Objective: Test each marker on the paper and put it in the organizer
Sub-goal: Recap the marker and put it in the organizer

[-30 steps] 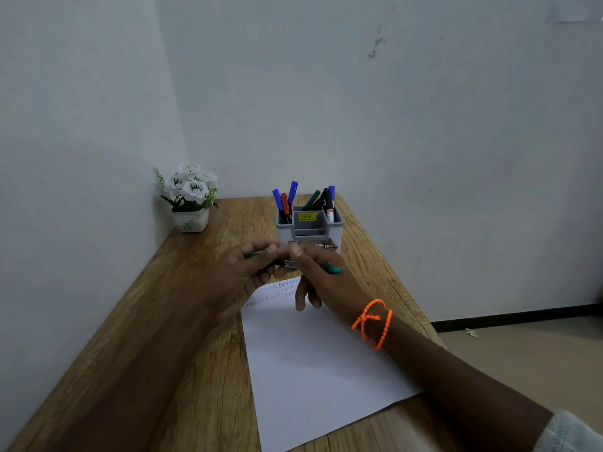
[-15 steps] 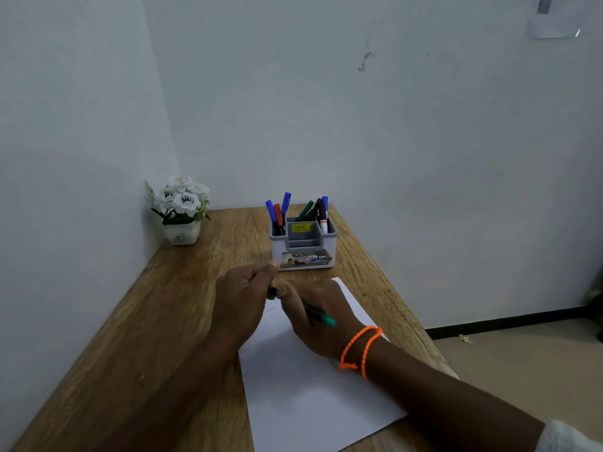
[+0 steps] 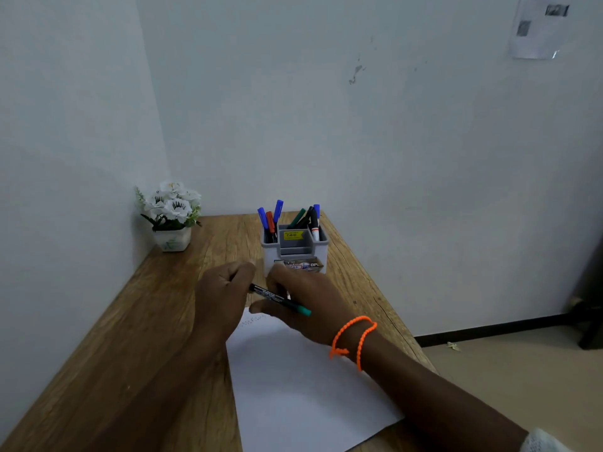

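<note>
A green marker [image 3: 280,299] with a black barrel and teal tail lies across my right hand [image 3: 306,301], which grips it just above the top edge of the white paper [image 3: 310,386]. My left hand [image 3: 222,298] is closed in a fist around the marker's black front end; its tip is hidden there. Faint scribbles [image 3: 254,319] show on the paper under the hands. The grey organizer [image 3: 270,256] stands right behind the hands and holds several blue, red, green and black markers [image 3: 278,210].
A white flower pot [image 3: 171,223] sits in the far left corner of the wooden table [image 3: 156,321]. Walls close off the table's left and back sides. Its right edge drops to the floor [image 3: 522,370]. An orange bead bracelet [image 3: 354,340] circles my right wrist.
Both hands have come down together from in front of the organizer toward the paper's top edge, still joined at the marker. My head has tilted up, so more wall shows.
</note>
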